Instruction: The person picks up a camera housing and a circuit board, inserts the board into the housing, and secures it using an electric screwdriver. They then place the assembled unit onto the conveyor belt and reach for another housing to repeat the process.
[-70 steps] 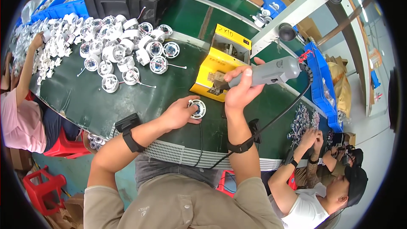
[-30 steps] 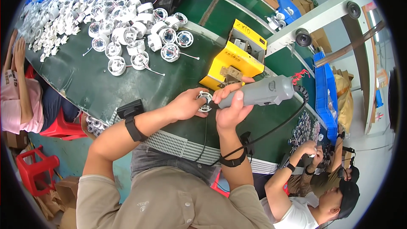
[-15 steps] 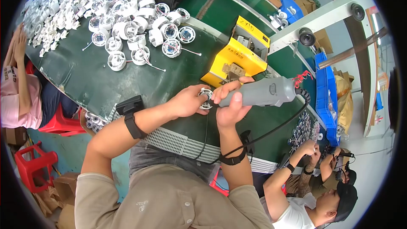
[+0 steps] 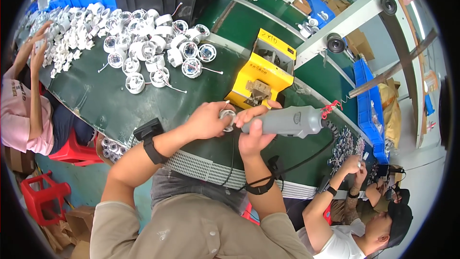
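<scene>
white round part [image 4: 229,114] sits pinched in the left hand [image 4: 207,120], while the right hand [image 4: 256,137] grips a grey corded tool [image 4: 291,121] over the green bench [image 4: 108,103]

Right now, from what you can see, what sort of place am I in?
Probably a small-parts assembly workshop: white parts lie heaped on a green bench, your right hand holds a grey corded tool, and a worker in pink sits at the same bench.
</scene>
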Tool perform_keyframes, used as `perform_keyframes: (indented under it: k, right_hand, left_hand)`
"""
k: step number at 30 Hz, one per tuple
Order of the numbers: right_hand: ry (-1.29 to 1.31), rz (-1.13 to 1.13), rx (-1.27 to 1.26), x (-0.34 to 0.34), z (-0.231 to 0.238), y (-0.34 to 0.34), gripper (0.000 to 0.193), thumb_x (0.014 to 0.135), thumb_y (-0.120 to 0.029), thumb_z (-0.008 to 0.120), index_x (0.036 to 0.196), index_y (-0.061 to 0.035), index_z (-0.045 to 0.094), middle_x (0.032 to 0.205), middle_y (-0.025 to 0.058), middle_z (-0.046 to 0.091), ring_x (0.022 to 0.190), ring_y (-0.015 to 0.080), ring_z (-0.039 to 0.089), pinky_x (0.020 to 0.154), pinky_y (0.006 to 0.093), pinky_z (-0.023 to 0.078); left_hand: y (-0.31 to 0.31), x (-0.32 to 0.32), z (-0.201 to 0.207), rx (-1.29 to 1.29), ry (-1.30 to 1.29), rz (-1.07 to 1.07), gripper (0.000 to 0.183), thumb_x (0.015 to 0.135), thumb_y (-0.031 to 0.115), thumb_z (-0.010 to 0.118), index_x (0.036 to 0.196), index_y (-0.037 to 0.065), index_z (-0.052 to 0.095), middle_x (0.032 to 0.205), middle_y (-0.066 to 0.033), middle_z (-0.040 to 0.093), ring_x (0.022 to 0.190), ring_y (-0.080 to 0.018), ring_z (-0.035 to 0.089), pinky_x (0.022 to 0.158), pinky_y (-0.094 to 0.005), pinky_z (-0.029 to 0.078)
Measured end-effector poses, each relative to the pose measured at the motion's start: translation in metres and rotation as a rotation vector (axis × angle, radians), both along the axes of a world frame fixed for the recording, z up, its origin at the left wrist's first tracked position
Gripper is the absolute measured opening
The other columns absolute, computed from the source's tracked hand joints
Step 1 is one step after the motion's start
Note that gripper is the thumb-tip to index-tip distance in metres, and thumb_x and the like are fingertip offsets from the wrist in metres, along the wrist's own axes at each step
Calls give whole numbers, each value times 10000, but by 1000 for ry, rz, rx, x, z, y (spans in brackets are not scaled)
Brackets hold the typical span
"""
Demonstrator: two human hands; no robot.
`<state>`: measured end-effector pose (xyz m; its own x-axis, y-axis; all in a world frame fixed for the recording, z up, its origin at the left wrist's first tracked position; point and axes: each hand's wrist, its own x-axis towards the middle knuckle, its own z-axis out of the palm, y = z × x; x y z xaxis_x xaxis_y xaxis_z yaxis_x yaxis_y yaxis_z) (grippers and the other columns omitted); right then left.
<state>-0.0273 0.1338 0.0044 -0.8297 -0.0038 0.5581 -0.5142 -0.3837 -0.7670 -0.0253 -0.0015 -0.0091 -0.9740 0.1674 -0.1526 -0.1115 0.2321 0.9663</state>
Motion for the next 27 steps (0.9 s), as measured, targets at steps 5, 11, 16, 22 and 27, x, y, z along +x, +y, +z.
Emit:
perform_keyframes:
  k: [5,11,16,22,27]
  right_hand:
    - [-44,-62,123,0,2,3,476,890,-164,612,1228,7,324,759,74,522,581,146,512,576,319,490]
    - [-61,-84,185,-4,-9,1,453,867,-91,612,1218,21,347,732,64,543,583,136,531,583,301,490]
    - [-136,-85,256,-2,-8,3,417,848,-65,648,1186,-9,412,749,37,556,625,113,552,598,272,486]
    - [-78,-152,398,-8,2,-10,362,806,-188,741,1060,-24,542,830,58,610,752,136,582,693,310,485]
    - [-14,-204,537,-14,11,17,512,815,-255,722,1215,-3,527,1076,138,603,981,260,605,864,338,473]
  left_hand:
    - [-30,-8,13,-445,461,555,311,833,286,645,1054,67,630,855,-216,665,795,-403,648,714,-459,523]
    - [-69,-21,11,-633,606,803,917,758,158,767,1474,39,208,1486,-302,202,1316,-453,350,1064,-423,352]
    - [-58,-32,-6,-621,606,545,590,793,155,701,1307,-15,466,1331,-263,462,1266,-419,416,1063,-435,350]
    - [-69,-31,-19,-702,798,522,377,798,90,667,1150,-7,569,1197,-217,557,1168,-388,489,1014,-421,379]
    - [-45,-31,-3,-655,895,535,249,824,41,615,1069,-2,607,1040,-151,628,1022,-343,566,923,-408,421]
